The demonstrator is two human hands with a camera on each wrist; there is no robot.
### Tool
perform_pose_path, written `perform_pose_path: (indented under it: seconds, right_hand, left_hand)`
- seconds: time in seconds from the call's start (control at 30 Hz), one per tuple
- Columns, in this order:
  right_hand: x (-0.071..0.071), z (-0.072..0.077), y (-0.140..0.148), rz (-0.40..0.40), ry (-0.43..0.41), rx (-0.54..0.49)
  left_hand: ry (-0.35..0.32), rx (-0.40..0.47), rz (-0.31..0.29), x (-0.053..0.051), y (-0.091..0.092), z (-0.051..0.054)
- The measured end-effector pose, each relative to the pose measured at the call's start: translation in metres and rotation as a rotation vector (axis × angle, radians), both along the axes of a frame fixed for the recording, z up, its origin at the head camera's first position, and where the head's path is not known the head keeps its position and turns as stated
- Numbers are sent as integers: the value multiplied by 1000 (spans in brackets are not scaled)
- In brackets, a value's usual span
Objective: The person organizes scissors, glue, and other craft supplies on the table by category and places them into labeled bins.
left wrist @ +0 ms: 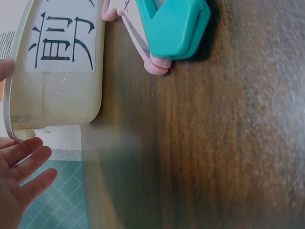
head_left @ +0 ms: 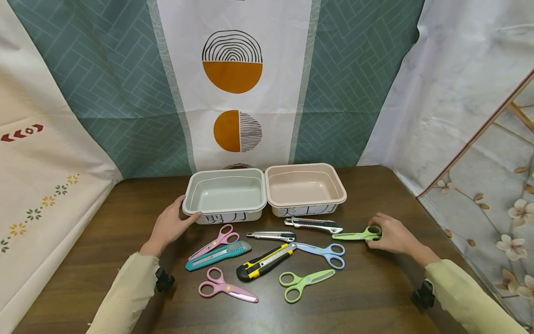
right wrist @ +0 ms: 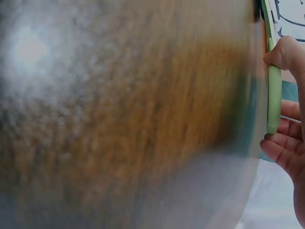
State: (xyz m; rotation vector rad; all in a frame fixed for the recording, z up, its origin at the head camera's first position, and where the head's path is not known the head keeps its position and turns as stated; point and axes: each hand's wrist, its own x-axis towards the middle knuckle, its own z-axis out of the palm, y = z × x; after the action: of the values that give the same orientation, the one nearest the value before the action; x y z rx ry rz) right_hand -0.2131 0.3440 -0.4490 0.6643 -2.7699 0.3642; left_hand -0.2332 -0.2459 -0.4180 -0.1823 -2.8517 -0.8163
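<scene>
In the head view my left hand (head_left: 170, 226) holds the left front corner of the pale grey-green bin (head_left: 254, 216), thumb on its front rim. The other fingers of that hand bend around the side in the left wrist view. To the right, my right hand (head_left: 390, 233) pinches the handle of green scissors (head_left: 350, 236); the left wrist view does not show them. In the right wrist view the thumb presses one face of the green handle (right wrist: 274, 102), with fingers behind it. Pink scissors (head_left: 214, 243) lie against a teal box cutter (head_left: 219, 255) near the bin.
Beside the grey-green bin stands a beige bin (head_left: 342, 197). Before them lie a white-black cutter (head_left: 313, 224), a silver cutter (head_left: 271, 235), a yellow-black cutter (head_left: 264, 263), blue scissors (head_left: 319, 250), other green scissors (head_left: 306, 280) and other pink scissors (head_left: 229, 288). Fabric hangs behind.
</scene>
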Motion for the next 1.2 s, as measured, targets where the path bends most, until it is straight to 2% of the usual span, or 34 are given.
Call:
perform_pose_path:
  seconds: [0.27,0.5,0.83,1.1,1.2]
  right_hand:
    - [-1,7,-3,1,47,-44]
    - [-6,23,-16,33,32,-38]
    - [-8,46,-52,127,46,-76]
    - [-5,60,-91,137,20,-92]
    - [-7,63,-105,166,32,-81]
  left_hand:
    - [5,5,-1,0,1,-1]
    - [5,18,1,-1,0,-3]
    - [20,32,-4,-1,1,-3]
    - [8,23,2,0,1,-1]
    - [1,19,8,1,1,-1]
